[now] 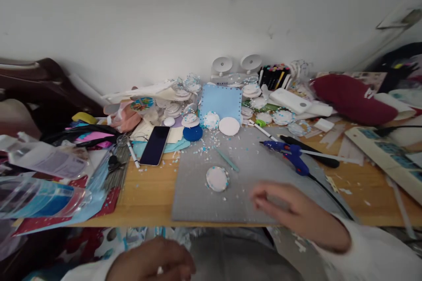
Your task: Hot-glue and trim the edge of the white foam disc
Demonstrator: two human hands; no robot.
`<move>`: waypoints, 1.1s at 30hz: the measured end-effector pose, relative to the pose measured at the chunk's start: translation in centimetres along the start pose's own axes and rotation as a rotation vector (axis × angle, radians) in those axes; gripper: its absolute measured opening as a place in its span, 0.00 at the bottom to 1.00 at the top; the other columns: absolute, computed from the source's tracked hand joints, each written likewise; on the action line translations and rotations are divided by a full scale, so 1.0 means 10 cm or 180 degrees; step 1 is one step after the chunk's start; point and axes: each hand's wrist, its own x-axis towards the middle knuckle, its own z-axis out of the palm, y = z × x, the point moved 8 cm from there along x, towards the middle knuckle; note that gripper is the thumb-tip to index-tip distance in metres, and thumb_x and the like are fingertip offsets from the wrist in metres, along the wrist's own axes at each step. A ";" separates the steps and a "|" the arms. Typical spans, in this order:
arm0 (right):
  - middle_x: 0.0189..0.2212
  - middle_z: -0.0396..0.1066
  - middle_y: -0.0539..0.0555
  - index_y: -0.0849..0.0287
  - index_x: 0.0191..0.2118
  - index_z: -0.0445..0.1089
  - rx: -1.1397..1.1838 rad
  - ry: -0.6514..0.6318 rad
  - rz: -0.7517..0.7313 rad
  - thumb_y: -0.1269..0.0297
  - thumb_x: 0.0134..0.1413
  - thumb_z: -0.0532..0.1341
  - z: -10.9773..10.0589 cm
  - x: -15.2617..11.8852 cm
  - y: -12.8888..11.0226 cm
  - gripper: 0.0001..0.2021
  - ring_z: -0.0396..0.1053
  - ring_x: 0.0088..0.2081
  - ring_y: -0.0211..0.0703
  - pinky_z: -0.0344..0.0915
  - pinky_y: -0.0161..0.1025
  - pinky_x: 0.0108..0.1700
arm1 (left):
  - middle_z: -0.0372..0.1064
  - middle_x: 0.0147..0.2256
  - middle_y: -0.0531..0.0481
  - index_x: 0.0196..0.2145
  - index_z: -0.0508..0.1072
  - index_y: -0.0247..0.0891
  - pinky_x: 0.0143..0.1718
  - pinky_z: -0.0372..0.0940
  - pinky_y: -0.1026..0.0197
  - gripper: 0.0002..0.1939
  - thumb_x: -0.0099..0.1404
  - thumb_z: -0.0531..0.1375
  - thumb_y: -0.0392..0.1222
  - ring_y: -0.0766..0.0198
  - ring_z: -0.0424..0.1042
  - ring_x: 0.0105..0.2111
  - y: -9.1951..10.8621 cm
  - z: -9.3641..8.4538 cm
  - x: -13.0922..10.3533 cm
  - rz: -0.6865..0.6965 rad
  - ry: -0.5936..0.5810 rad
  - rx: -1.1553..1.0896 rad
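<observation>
Gray mat (198, 202) is the reference. On it, right side: blue glue gun (292, 156) with white glue stick (329, 156) out the back and black cord (329, 197) trailing to the near right edge, behind the right hand (285, 204). Black tool (325, 158) lies against the gun. Teal stick (227, 160) mid-mat, loose white and blue bits (206, 145) scattered over the far left part.

Far edge of mat is crowded: light blue sheet (220, 99), blue disc (193, 133), plain white disc (230, 126), more bead-trimmed pieces. Left of mat: phone (154, 145), screen dark; farther left, clear bottle (39, 197). Right of mat: power strip (385, 158). Beyond mat, to the right: maroon cap (352, 99).

Text: white mark on cap, dark marks on the two-headed white stand (222, 77) beyond mat. Neither legible.

Work: beaded disc (217, 178) lies flat on mat, left of center. White face, rim of white and blue beads, slightly uneven outline.

Hands: right is over mat's near right part, fingers bent in, thumb close to them; blurred, can't tell if it holds anything. Left hand (151, 261) is off mat, past its near left corner, fingers curled; contents unclear.
</observation>
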 end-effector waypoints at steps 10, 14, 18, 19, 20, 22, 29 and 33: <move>0.31 0.67 0.53 0.59 0.37 0.63 -0.1000 0.0634 -0.0024 0.70 0.52 0.59 0.01 1.07 0.44 0.06 0.64 0.32 0.41 0.54 0.36 0.34 | 0.65 0.24 0.54 0.37 0.71 0.34 0.24 0.58 0.68 0.12 0.66 0.54 0.46 0.70 0.63 0.23 0.69 -1.03 1.37 0.1070 0.0741 0.0246; 0.29 0.65 0.50 0.58 0.36 0.64 -0.0391 0.0605 -0.0087 0.75 0.49 0.57 0.02 1.14 0.51 0.07 0.61 0.30 0.38 0.53 0.36 0.34 | 0.65 0.23 0.55 0.35 0.72 0.33 0.24 0.58 0.68 0.13 0.62 0.59 0.47 0.70 0.63 0.22 0.60 -0.92 1.68 0.1089 0.0253 0.0309; 0.26 0.62 0.48 0.57 0.37 0.66 0.0662 0.0742 -0.0014 0.66 0.56 0.56 -0.09 1.17 0.57 0.04 0.58 0.27 0.36 0.56 0.34 0.31 | 0.66 0.26 0.55 0.37 0.72 0.33 0.26 0.57 0.68 0.16 0.57 0.64 0.48 0.69 0.63 0.25 0.56 -0.88 1.76 0.1088 0.0154 0.0344; 0.26 0.63 0.48 0.56 0.38 0.67 0.0974 0.0782 0.0041 0.63 0.57 0.55 -0.12 1.18 0.59 0.06 0.59 0.27 0.36 0.57 0.34 0.30 | 0.66 0.26 0.55 0.38 0.72 0.34 0.25 0.56 0.68 0.17 0.56 0.65 0.49 0.69 0.63 0.25 0.55 -0.88 1.78 0.1082 0.0152 0.0351; 0.28 0.64 0.49 0.56 0.39 0.67 0.1288 0.0823 0.0103 0.60 0.57 0.55 -0.15 1.17 0.63 0.08 0.60 0.27 0.36 0.58 0.34 0.30 | 0.65 0.26 0.55 0.39 0.72 0.34 0.25 0.56 0.68 0.18 0.56 0.65 0.49 0.69 0.63 0.25 0.54 -0.89 1.79 0.1076 0.0136 0.0339; 0.32 0.66 0.51 0.55 0.40 0.68 0.1878 0.0890 0.0225 0.57 0.57 0.56 -0.19 1.16 0.71 0.09 0.63 0.29 0.36 0.61 0.34 0.30 | 0.64 0.25 0.56 0.39 0.72 0.34 0.25 0.56 0.69 0.17 0.56 0.65 0.48 0.70 0.62 0.25 0.51 -0.89 1.82 0.1068 0.0049 0.0216; 0.28 0.66 0.50 0.57 0.41 0.71 0.3623 0.0989 0.0432 0.64 0.49 0.62 -0.16 1.16 0.90 0.12 0.63 0.29 0.36 0.62 0.35 0.30 | 0.64 0.25 0.55 0.36 0.72 0.34 0.24 0.57 0.70 0.14 0.59 0.63 0.48 0.72 0.61 0.24 0.41 -0.91 1.84 0.1020 -0.0220 -0.0350; 0.27 0.64 0.48 0.57 0.41 0.72 0.3877 0.0936 0.0446 0.64 0.46 0.66 -0.10 1.20 0.91 0.13 0.60 0.27 0.34 0.59 0.33 0.29 | 0.64 0.24 0.54 0.32 0.71 0.33 0.24 0.56 0.70 0.14 0.62 0.60 0.49 0.72 0.61 0.23 0.36 -0.94 1.80 0.0960 -0.0020 -0.0459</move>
